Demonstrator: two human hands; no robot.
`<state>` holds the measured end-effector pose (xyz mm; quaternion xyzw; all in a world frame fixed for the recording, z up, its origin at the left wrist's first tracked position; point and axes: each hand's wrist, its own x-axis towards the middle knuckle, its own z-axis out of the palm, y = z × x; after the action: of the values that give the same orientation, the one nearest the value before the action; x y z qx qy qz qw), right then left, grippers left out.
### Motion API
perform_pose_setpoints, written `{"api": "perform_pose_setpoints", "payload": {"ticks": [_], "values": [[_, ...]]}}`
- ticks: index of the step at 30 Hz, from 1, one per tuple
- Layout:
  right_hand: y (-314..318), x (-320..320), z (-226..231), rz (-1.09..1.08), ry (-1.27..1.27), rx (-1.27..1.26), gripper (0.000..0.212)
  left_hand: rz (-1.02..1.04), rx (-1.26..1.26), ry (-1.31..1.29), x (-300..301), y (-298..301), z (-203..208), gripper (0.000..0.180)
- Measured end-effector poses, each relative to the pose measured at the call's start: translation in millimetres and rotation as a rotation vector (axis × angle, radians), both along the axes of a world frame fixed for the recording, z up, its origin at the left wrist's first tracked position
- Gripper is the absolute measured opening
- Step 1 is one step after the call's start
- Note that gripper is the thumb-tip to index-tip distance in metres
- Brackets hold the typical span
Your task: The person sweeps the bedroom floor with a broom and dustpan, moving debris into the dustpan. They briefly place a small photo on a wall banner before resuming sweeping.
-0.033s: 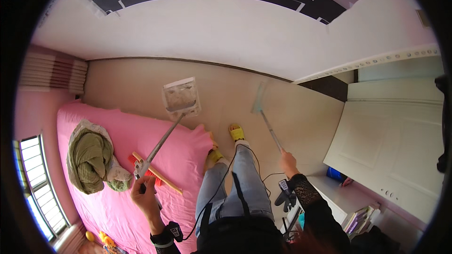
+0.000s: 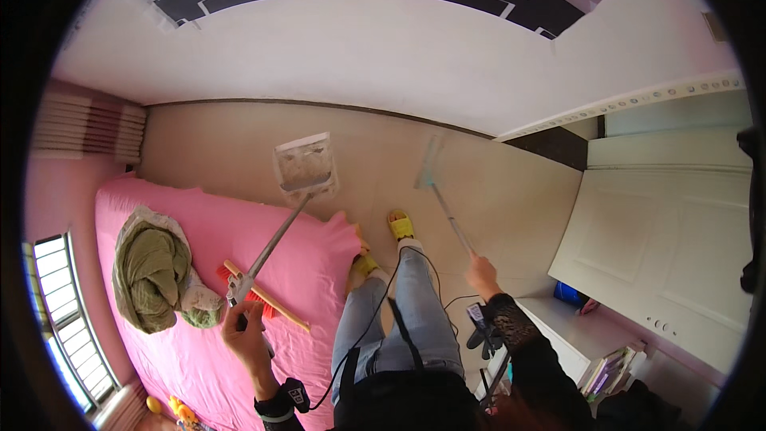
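Note:
My left hand (image 2: 246,335) is closed around the top of a long grey handle. At that handle's far end a translucent dustpan (image 2: 305,164) rests on the floor beside the bed, its inside smudged with greyish dirt. My right hand (image 2: 483,274) grips the pole of a broom (image 2: 451,219). The broom's narrow, pale bluish head is blurred and lies on the floor to the right of the dustpan, apart from it. A red-bristled brush (image 2: 271,295) with a wooden handle lies on the bed near my left hand.
A pink-covered bed (image 2: 215,223) fills the left side, with a bunched green blanket (image 2: 152,271) on it. My foot in a yellow slipper (image 2: 400,225) stands between the tools. White cabinet doors (image 2: 638,239) and a low shelf with books (image 2: 613,371) are at right. A dark cable hangs across my legs.
My right hand has shifted slightly left, and the broom head has swung left, closer to the dustpan. My left hand and the dustpan look unmoved.

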<state>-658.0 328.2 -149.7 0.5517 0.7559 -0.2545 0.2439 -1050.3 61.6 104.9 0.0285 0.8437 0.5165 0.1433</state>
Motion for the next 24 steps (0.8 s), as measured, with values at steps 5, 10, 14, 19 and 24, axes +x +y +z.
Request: {"api": "perform_pose_setpoints", "payload": {"ticks": [5, 10, 14, 19, 24], "values": [[-4, -79, -34, -0.047, 0.130, -0.145, 0.064, -0.084, -0.006, -0.010, -6, -5, -19, 0.005], [6, -72, -48, -0.074, 0.062, -0.106, 0.058, -0.083, -0.078, 0.023, 5, 1, -27, 0.004], [6, -17, -59, -0.044, 0.110, -0.052, 0.057, -0.078, -0.092, 0.039, 20, 3, -36, 0.003], [-4, 79, -65, -0.004, 0.022, -0.024, 0.059, -0.069, -0.051, 0.071, 49, 17, -54, 0.005], [-17, 192, -53, 0.023, -0.124, -0.060, 0.063, -0.045, -0.050, 0.094, 77, 32, -71, 0.007]]}}
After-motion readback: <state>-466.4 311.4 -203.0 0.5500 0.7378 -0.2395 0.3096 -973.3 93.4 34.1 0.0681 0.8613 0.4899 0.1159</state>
